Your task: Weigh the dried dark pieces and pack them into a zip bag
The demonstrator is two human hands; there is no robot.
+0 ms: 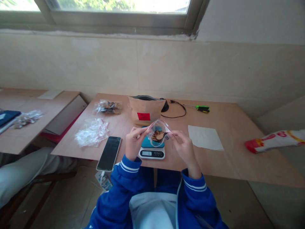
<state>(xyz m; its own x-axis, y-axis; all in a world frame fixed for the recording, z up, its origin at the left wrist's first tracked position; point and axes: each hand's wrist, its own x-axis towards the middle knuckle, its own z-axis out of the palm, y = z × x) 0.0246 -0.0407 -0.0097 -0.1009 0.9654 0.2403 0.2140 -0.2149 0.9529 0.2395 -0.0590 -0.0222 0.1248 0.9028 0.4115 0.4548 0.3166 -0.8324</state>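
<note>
Between my two hands is a clear zip bag (155,143) with its mouth spread apart, and thin brown dried slices (158,136) show inside it. My left hand (134,142) pinches one side of the bag's rim; my right hand (183,147) pinches the other. Just under the bag stands a small digital scale (152,154) with a blue-green top, partly hidden by the bag and my fingers; its display appears to read 0.0. Right behind the bag, a brown paper pouch (134,111) with a red label stands upright.
On the left lie a phone (109,154) on a cable, a pile of clear bags (91,132) and a filled bag (109,107). White paper (205,137), a black cable (183,109), a green-black tool (202,108) and a red-white package (274,141) are rightward. Another person's leg (26,171) is at left.
</note>
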